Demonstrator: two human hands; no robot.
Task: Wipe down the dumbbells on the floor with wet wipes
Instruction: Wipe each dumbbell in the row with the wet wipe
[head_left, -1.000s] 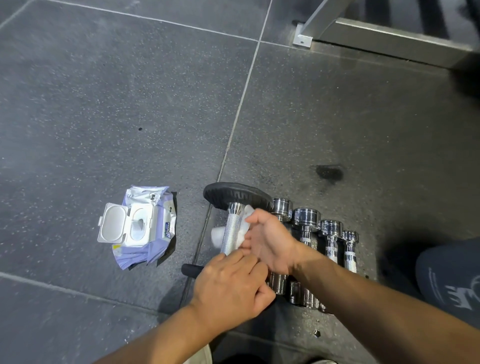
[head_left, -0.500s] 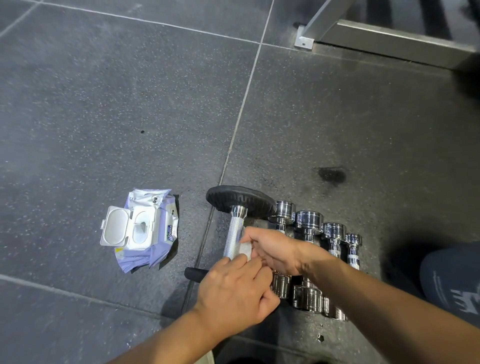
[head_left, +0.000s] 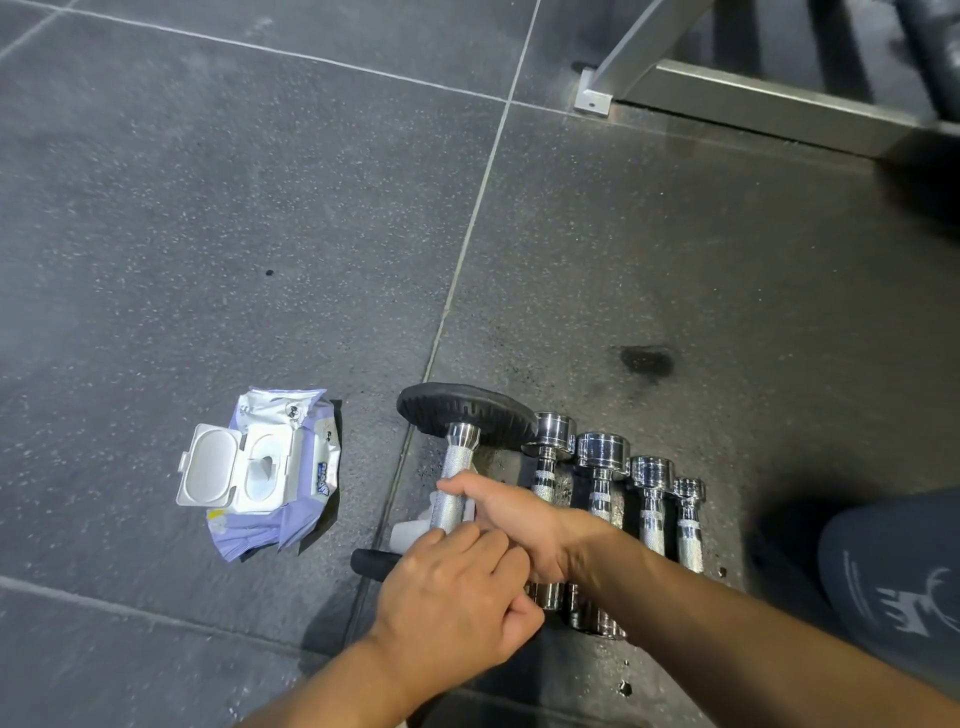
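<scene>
Under right hand (head_left: 519, 519): clamped wipe (head_left: 410, 535) round dumbbell (head_left: 456, 467) handle, mid-wipe. Gripped near end with left hand (head_left: 452, 597) just below, steadied it. Next probably called for sliding wipe up toward far plate (head_left: 467, 410), pressure firm.

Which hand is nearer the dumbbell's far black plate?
Right. The right hand grips the handle partway below the black plate; the left hand holds the handle's near end, farther back.

Dark speckled floor tiles (head_left: 260, 208) with pale seams; a metal frame (head_left: 753, 98) stands far right.
</scene>
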